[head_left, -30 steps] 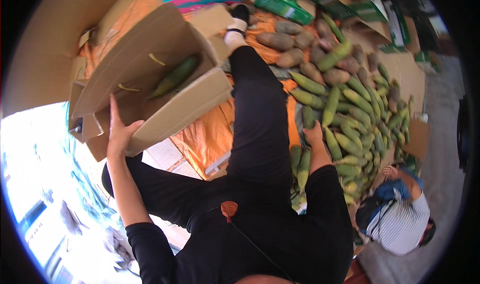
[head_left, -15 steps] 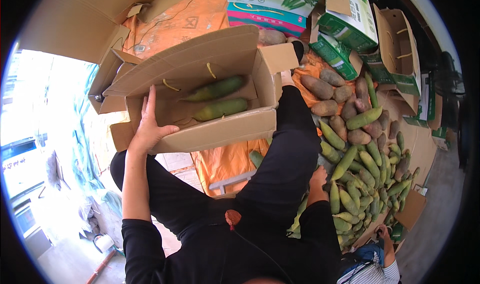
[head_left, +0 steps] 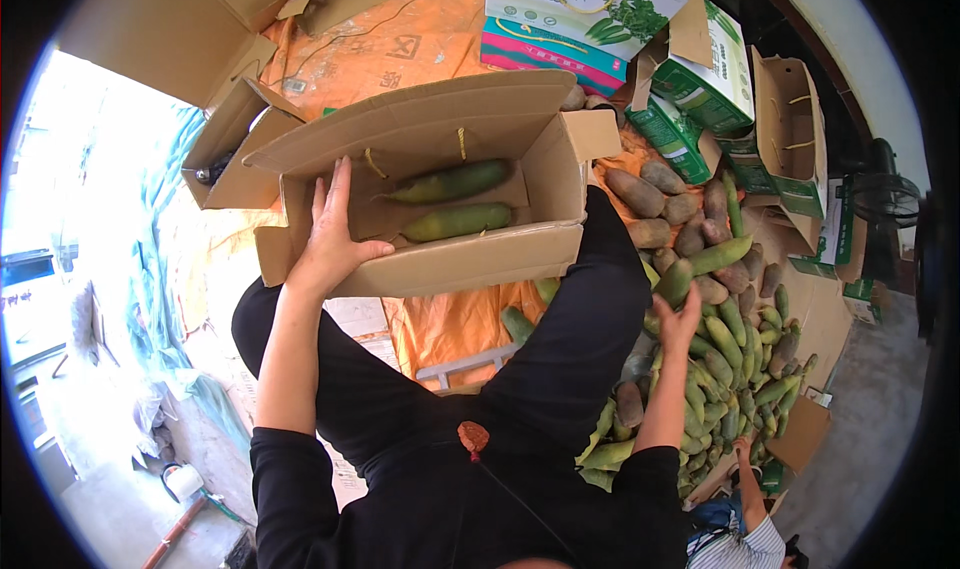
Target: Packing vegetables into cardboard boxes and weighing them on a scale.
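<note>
An open cardboard box (head_left: 430, 274) rests across my knees, tilted, its lid flap raised at the far side. Two green radishes (head_left: 458, 222) lie side by side in it. My left hand (head_left: 335, 244) grips the box's left end, fingers reaching inside and the thumb over the near wall. To the right of my knee, my right hand (head_left: 680, 319) is closed around the lower end of another green radish (head_left: 676, 282), held upright above the pile. Many more green radishes (head_left: 735, 334) are heaped beside that hand.
Brown-skinned roots (head_left: 634, 191) lie at the pile's far side. Green and white cartons (head_left: 700, 79) stand at the far right, near a dark fan (head_left: 885, 194). A co-worker's arm (head_left: 748, 484) reaches into the pile at lower right. Orange sheeting (head_left: 400, 54) covers the floor beyond the box.
My right hand has moved up and forward from beside my knee and now holds a green radish. The co-worker's arm has reached toward the pile. My left hand stays on the box.
</note>
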`<state>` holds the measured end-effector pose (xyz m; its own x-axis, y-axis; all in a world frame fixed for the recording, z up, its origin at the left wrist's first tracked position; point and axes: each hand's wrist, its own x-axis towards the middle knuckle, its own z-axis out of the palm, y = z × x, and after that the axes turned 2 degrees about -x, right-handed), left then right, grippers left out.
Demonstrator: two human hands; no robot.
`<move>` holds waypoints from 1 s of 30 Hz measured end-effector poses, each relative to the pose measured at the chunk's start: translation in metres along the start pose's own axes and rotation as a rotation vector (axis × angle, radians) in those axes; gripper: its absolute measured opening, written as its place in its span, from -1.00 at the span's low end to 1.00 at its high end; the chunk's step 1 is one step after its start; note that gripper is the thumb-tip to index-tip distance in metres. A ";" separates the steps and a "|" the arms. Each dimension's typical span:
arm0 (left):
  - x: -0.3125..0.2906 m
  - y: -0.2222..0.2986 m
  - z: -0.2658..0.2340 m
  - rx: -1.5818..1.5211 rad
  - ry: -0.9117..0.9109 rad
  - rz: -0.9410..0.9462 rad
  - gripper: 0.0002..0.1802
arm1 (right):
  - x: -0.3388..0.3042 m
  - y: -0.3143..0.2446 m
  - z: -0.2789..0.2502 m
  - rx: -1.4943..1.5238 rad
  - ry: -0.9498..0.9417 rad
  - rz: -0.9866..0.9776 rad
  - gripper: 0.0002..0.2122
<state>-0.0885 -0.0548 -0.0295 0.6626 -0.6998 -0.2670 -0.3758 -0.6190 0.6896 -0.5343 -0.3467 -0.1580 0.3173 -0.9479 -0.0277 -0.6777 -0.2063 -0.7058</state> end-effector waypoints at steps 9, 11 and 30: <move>0.001 -0.006 0.001 0.021 0.029 0.054 0.34 | 0.027 -0.273 -0.050 0.805 0.025 -0.432 -0.39; 0.002 -0.009 0.002 0.020 0.034 0.055 0.34 | 0.027 -0.293 -0.036 0.811 -0.136 -0.486 -0.38; 0.008 -0.012 0.010 0.084 0.106 0.061 0.38 | -0.026 -0.360 0.232 -0.385 -0.752 -0.760 -0.64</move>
<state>-0.0849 -0.0564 -0.0467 0.6998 -0.6982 -0.1511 -0.4670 -0.6072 0.6428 -0.1450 -0.1912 -0.0673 0.9630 -0.1865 -0.1947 -0.2576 -0.8497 -0.4601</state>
